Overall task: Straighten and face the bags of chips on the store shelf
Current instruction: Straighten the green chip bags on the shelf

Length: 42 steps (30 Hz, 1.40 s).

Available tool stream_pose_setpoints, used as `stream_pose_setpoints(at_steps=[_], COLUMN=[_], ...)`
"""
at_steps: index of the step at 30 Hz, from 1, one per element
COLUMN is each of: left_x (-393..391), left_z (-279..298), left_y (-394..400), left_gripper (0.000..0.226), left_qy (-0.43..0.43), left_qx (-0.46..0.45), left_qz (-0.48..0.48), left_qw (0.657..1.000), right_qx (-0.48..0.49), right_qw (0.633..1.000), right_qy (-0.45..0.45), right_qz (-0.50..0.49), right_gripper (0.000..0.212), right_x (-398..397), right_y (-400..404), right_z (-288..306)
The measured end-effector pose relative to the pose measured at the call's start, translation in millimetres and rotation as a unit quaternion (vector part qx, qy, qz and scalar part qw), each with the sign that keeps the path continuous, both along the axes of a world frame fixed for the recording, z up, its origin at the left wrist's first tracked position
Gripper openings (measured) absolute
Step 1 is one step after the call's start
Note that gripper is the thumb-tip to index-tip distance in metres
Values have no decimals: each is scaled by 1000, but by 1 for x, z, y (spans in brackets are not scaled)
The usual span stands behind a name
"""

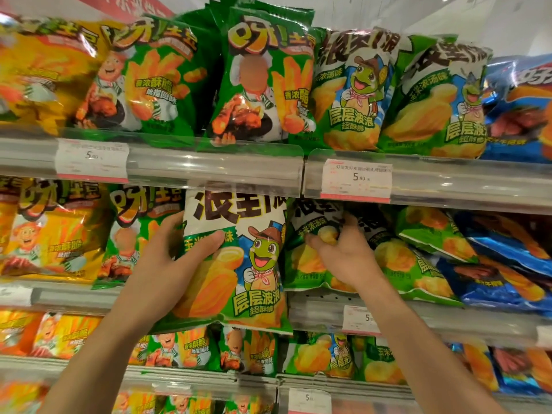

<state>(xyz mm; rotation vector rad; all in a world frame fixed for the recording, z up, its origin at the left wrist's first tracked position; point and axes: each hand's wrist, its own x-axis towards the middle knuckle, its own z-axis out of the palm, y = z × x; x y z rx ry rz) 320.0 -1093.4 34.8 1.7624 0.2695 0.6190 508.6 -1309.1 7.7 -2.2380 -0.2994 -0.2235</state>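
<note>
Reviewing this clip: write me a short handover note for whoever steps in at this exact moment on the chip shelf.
Left hand: grips the upright frog-mascot bag by its left edge, held out in front of the middle shelf.
Right hand: fingers curled on a slumped frog bag on that shelf.
Done: top-shelf bags stand upright, faces out.
Left: seat the held bag; stand up the slumped green bags and the fallen blue bags to their right.

Centre frame: upright frog bag on middle shelf; slumped bag immediately right; price tag above.
</note>
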Motion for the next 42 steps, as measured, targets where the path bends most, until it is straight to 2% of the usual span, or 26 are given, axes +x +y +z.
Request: stream_pose_setpoints(at_steps=[3,6,9,12,14,16,19,21,24,26,29,33,36,38,42], left_x=[0,0,1,1,1,2,2,2,1,1,2,8,20,32,55], left_z=[2,1,0,0,-1,-2,-2,-2,-1,-1,-3,-9,-17,-22,-21], left_y=[1,0,-1,0,0,1,1,1,-1,-1,-2,-14,-30,-43,-72], left_gripper=[43,52,62,62,65,65,61,54,42,45,54,69,78,85,81], left_qy=[-4,-5,-5,-4,-2,-3,-3,0,3,-2,-6,-6,5,1,-19], left_qx=[-6,-6,-4,6,7,5,0,0,3,4,13,46,78,98,107], left_qz=[10,14,16,16,17,16,13,12,13,14,21,18,24,24,29], left_qw=[1000,1000,1000,1000,1000,1000,1000,1000,1000,1000,1000,999,997,995,994], right_qx=[35,15,-4,-13,-36,-52,-8,36,105,157,220,269,277,263,230], right_qw=[995,988,993,998,997,995,997,995,992,985,971,961,959,959,959], right_qy=[-88,-148,-112,-29,32,58,11,-13,33,61,89,66,54,77,115], right_qz=[-7,-38,-38,-55,-61,-57,-79,-92,-60,-36,-9,5,37,75,117], right_gripper=[94,88,101,114,116,107,89,86,90,87,71,49,48,57,59], right_x=[2,7,13,20,23,25,23,23,27,27,20,-1,-24,-41,-54], right_y=[11,25,32,28,24,22,26,30,32,29,22,10,-2,-10,-14], right_z=[-1,-7,-19,-24,-22,-20,-21,-21,-18,-14,-8,5,11,12,13])
